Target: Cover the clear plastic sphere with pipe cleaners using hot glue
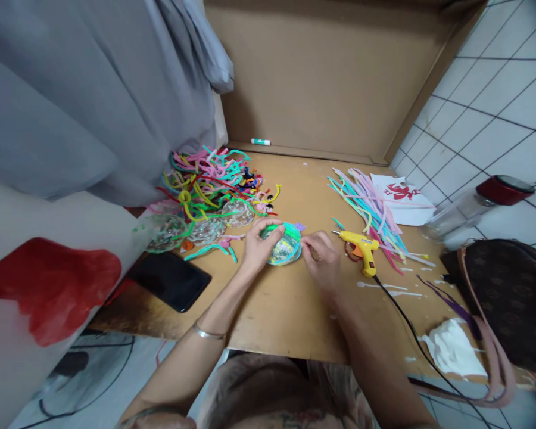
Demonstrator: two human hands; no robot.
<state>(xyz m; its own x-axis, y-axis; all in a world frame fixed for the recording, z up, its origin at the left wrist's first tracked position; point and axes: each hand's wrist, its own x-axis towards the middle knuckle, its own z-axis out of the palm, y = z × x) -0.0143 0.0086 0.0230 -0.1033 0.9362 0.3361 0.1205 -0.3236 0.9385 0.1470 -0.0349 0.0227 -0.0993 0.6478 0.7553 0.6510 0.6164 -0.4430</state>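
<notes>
Our left hand (259, 241) has its grip clamped on the rim of a round, clear piece (282, 249) edged in green and blue, held just above the middle of the table (290, 322). Our right hand (322, 257) is at the piece's right edge, fingertips drawn together; we cannot tell what they pinch. Just right of that hand lies a yellow glue gun (362, 247), with a bundle of pastel strips (375, 205) behind it. To our left, similar clear pieces (208, 229) sit before a tangled, colorful pile (205, 182), near a black phone (172, 280).
</notes>
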